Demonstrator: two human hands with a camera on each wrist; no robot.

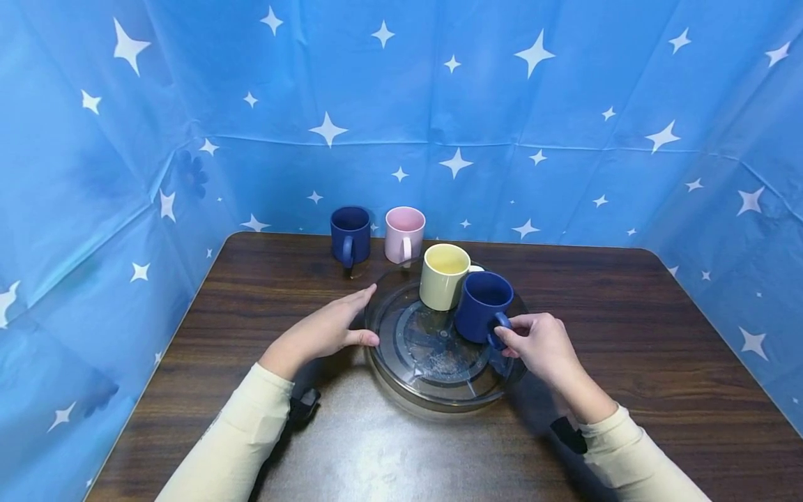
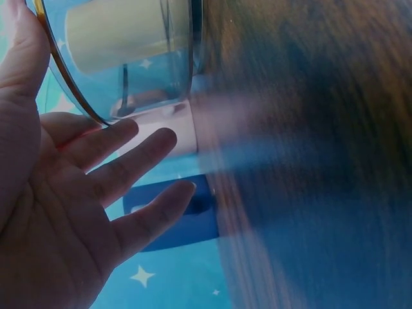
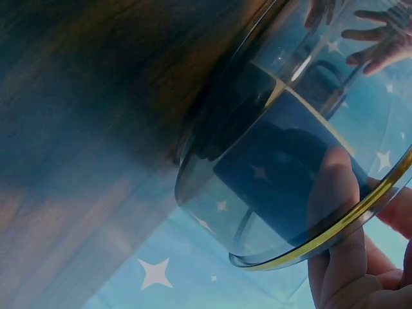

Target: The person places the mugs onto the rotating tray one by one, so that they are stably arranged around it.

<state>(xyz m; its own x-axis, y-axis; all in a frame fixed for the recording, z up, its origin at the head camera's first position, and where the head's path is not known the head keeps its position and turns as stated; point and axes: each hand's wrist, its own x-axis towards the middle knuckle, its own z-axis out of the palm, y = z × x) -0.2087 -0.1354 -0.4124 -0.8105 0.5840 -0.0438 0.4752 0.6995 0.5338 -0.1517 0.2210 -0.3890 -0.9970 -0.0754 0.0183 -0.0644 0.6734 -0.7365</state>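
A round see-through tray (image 1: 433,373) with a raised wall stands on the table, holding a yellow mug (image 1: 440,286) and a dark blue mug (image 1: 478,310) side by side. My right hand (image 1: 548,348) pinches the blue mug's handle between thumb and fingers, over the tray's right side. Through the clear wall, the right wrist view shows that mug (image 3: 277,161) inside. At the tray's left rim is my left hand (image 1: 326,328), thumb and fingers spread apart. In the left wrist view its fingers (image 2: 145,222) are extended, with the index side close against the rim.
Behind the tray, a second dark blue mug (image 1: 350,233) and a pink mug (image 1: 403,233) stand near the table's far edge. Blue star-patterned cloth (image 1: 452,111) hangs behind and beside the brown wooden table (image 1: 633,335).
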